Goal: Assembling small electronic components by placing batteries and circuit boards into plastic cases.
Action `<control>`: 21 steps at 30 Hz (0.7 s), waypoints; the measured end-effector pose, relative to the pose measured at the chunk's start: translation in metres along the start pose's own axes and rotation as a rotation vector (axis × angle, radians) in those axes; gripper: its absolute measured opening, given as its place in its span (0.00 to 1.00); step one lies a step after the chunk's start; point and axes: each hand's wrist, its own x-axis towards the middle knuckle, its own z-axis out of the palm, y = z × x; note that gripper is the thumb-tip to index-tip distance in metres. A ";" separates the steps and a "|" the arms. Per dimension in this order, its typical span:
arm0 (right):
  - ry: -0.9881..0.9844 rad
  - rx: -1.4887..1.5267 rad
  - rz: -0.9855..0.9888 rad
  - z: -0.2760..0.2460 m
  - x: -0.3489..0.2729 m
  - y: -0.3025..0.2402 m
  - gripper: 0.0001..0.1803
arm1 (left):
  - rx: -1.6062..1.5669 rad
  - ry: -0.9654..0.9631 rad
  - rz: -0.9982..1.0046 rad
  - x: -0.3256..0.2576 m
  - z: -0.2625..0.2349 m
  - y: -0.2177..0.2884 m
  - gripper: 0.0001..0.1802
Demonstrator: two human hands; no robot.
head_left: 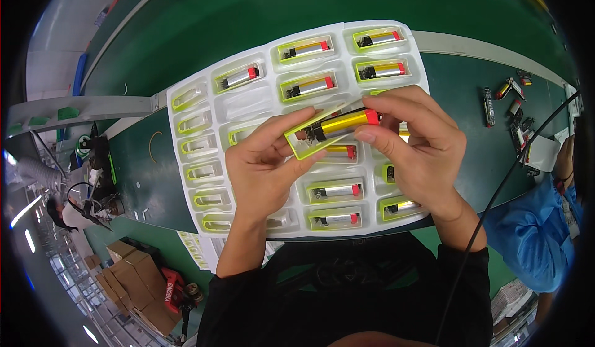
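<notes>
Pinching yellow-green case between thumb and fingers of left hand, near centre — gripping gold battery by red 3 o'clock end in fingertips of right hand, with wired end overlapping case. Holding both above white tray — with loose batteries between 2 and 3 o'clock

The white tray is bright, and the middle of the view looks sharp. The green worktop is darker. Past the worktop's left end, long lamps glow very white. Straight lines bend near the view's sides, its corners are black, and far-off things look fuzzy.
</notes>
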 end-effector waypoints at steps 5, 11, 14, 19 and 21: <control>-0.001 -0.049 0.011 0.000 0.000 -0.002 0.16 | -0.003 -0.047 0.018 0.001 0.000 -0.001 0.29; -0.013 -0.029 0.085 0.001 -0.004 -0.004 0.17 | -0.001 -0.054 0.010 0.002 0.003 0.000 0.29; -0.015 -0.096 0.170 0.003 -0.008 -0.006 0.15 | 0.003 -0.060 0.009 0.002 0.002 -0.002 0.28; 0.015 -0.275 -0.037 0.003 -0.004 0.000 0.13 | 0.006 -0.039 -0.002 0.002 0.004 -0.001 0.28; 0.050 -0.286 -0.038 0.004 -0.004 -0.005 0.13 | 0.022 -0.012 -0.003 0.000 0.005 0.002 0.28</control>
